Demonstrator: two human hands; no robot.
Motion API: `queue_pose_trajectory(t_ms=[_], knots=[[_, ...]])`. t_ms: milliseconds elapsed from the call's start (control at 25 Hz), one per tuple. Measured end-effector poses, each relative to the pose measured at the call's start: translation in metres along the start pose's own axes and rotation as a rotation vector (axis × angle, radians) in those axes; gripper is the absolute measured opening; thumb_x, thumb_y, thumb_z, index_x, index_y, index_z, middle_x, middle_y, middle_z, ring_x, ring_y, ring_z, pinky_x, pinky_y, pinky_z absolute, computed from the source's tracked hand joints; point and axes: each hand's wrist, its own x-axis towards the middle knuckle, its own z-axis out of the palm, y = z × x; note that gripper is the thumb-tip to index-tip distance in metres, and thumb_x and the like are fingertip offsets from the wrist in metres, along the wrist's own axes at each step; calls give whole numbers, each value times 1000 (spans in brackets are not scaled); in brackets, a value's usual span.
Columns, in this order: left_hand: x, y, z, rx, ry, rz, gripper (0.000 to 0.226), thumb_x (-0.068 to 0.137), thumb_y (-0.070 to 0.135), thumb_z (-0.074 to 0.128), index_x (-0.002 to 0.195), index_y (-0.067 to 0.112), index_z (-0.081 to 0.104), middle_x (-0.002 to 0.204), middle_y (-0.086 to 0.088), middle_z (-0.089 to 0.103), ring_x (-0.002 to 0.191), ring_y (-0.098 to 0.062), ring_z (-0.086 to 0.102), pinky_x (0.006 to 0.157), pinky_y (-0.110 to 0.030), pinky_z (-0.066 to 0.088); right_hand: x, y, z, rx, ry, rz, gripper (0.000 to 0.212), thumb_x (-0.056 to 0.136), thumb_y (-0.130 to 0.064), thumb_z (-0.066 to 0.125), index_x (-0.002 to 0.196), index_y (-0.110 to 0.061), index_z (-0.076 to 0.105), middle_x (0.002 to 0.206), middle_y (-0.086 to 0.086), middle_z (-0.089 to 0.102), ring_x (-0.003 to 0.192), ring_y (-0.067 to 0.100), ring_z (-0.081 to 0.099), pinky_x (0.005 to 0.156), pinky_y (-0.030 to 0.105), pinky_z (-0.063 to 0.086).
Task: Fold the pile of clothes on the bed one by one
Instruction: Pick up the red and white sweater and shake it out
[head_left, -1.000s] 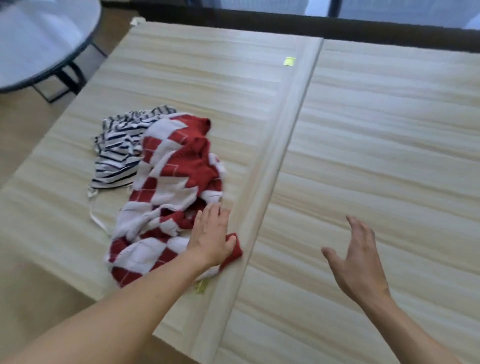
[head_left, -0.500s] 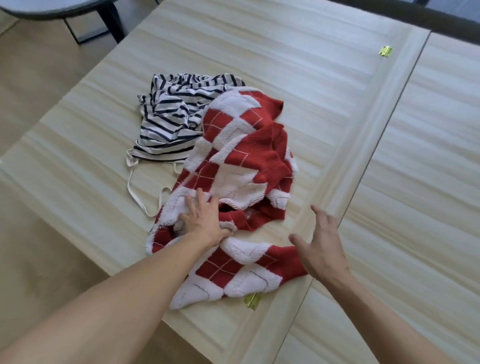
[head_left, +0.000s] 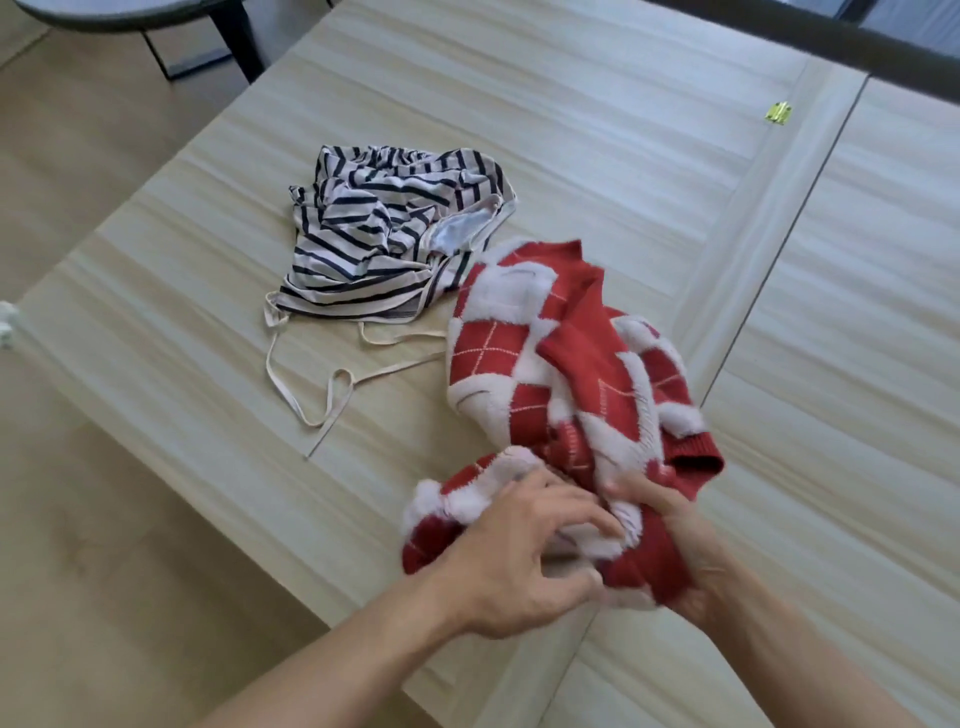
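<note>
A red and white argyle knit sweater (head_left: 561, 364) lies bunched on the pale wooden surface (head_left: 571, 130), its near end gathered up. My left hand (head_left: 519, 561) grips that near end from the left. My right hand (head_left: 670, 540) holds the same bunch from the right, fingers buried in the fabric. Behind and to the left a crumpled navy and white striped top (head_left: 379, 239) lies flat, its thin cream straps (head_left: 332, 389) trailing toward the near edge. The sweater's far end touches the striped top's corner.
The wooden surface is two panels joined by a raised strip (head_left: 763, 208) with a brass hinge (head_left: 778, 112). A dark round table (head_left: 171, 15) stands at the back left on the floor. A dark rail (head_left: 831, 36) runs along the far edge.
Both hands closed on the sweater's near end and pulled it right and toward me, off the striped top. My right hand, open and apart before, now holds fabric.
</note>
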Motion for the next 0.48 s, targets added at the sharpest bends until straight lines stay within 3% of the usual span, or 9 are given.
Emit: queue_pose_trajectory(t_ms=[80,160,200,240,280,320,400,480], knots=[[-4,7,7,-78,257,-55,26,83,27,69,110,25,71,118,19,65,118,-5,54,105,-25,40,-27,-7,-25,18,31,-44,75,38,-4,89,109,11,72,105,32,71,82,41,75,65,50,61],[1,13,14,-219,564,-372,33,85,46,67,114,31,64,117,22,61,119,-5,55,101,-23,42,-60,-13,-40,-71,85,-128,74,36,-4,81,108,11,72,102,33,71,76,42,74,61,52,60],[11,17,17,-511,574,-576,43,85,58,64,119,32,62,119,16,63,120,-10,57,100,-27,44,-77,-15,-44,-159,133,-173,70,34,-7,80,100,13,72,93,33,70,66,41,71,58,51,59],[22,24,24,-936,477,-703,56,85,68,57,123,27,63,122,4,67,120,-20,61,102,-34,46,-94,-14,-44,-280,205,-214,59,33,-11,78,87,14,71,81,32,68,56,38,67,55,50,58],[32,33,30,-1266,349,-729,69,86,73,49,128,20,65,126,-10,69,120,-28,64,105,-42,48,-110,-12,-41,-421,277,-252,44,35,-13,75,71,11,71,70,29,65,50,34,63,52,46,56],[41,43,37,-1433,280,-697,76,88,73,44,133,15,64,130,-17,68,121,-32,65,106,-46,50,-125,-10,-37,-564,309,-277,31,39,-13,73,63,6,71,64,26,66,48,31,62,51,40,53],[57,68,52,-1489,255,-593,68,91,57,55,139,9,60,134,-21,65,120,-32,65,103,-46,53,-150,-4,-35,-750,343,-323,30,51,-12,71,76,4,73,67,18,72,55,21,65,54,30,51],[68,102,59,-1424,284,-538,51,89,25,66,136,3,61,131,-26,65,114,-36,67,97,-47,57,-177,-3,-44,-686,441,-450,28,64,-7,80,92,-9,75,80,8,78,66,14,71,59,25,54]])
